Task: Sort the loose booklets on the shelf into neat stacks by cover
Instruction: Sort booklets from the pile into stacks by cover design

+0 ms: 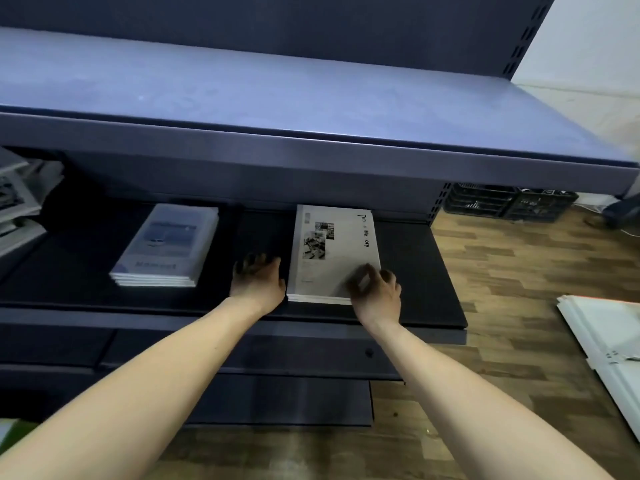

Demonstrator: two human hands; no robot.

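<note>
Head view: white stack laid flat on dark shelf, right of centre. Left hand pressed against stack's left edge, fingers relaxed, nothing gripped. Right hand set on stack's near right corner, fingers curled; grip cannot be told, blurred. Blue stack placed well apart, left. Loose booklets seen far left.
</note>
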